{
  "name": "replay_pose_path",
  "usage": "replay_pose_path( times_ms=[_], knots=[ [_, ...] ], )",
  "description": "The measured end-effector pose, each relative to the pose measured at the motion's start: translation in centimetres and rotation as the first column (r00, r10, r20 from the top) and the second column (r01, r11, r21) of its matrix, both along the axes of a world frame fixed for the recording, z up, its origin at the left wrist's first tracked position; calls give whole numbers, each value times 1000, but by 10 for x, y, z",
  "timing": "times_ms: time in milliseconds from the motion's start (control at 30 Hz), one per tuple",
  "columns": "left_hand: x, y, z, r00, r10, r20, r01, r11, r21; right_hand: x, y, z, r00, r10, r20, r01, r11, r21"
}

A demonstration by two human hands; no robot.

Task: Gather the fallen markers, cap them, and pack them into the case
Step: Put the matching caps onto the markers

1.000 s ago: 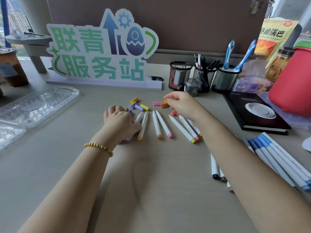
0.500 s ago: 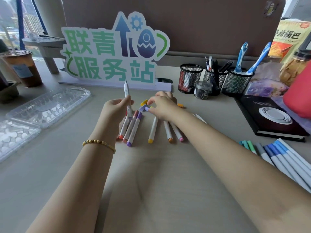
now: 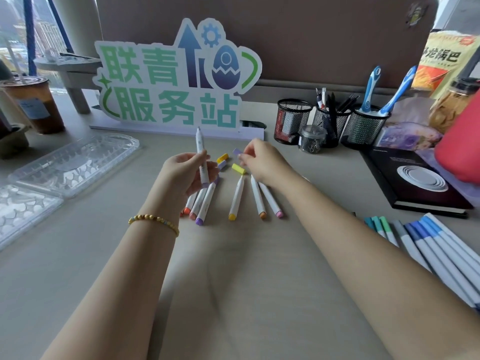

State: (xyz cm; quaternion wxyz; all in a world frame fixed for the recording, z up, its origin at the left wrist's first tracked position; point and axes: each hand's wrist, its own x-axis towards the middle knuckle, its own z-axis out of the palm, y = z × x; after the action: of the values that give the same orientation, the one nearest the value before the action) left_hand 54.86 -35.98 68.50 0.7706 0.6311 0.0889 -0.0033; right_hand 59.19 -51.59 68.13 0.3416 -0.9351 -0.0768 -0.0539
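My left hand (image 3: 185, 175) grips a white marker (image 3: 201, 152) held upright above the desk, its bare tip pointing up. My right hand (image 3: 262, 162) pinches a small purple cap (image 3: 237, 152) just right of that marker. Several white uncapped markers (image 3: 236, 197) lie fanned out on the desk below both hands, coloured ends toward me. Loose yellow caps (image 3: 238, 168) and a lilac cap lie between my hands. The open clear plastic case (image 3: 70, 165) lies at the left.
A row of capped blue and green markers (image 3: 426, 245) lies at the right. A black notebook (image 3: 413, 178), mesh pen holders (image 3: 330, 123), a clip jar, a standing sign (image 3: 171, 81), a drink cup (image 3: 33, 105) and a red container (image 3: 459, 149) ring the desk.
My left hand lifted one marker off the desk and stood it upright. My right hand picked a purple cap from the loose caps and raised it beside the marker.
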Motion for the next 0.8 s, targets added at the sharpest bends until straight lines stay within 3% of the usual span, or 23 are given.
replay_pose_path(
  times_ms=[100,200,433,800],
  knots=[
    [-7,-9,3,990,-140,14,139,989,50,-18,-20,12,996,45,-83,-5,902,432],
    [-15,-20,4,950,-312,-16,310,934,175,-32,-46,22,991,51,-124,29,819,572],
    [-25,-36,1,870,-491,-54,484,825,292,-38,-70,29,994,-1,-112,63,834,548],
    [-25,-38,0,875,-481,-44,471,829,303,-43,-69,32,996,60,-68,-21,880,474]
  ],
)
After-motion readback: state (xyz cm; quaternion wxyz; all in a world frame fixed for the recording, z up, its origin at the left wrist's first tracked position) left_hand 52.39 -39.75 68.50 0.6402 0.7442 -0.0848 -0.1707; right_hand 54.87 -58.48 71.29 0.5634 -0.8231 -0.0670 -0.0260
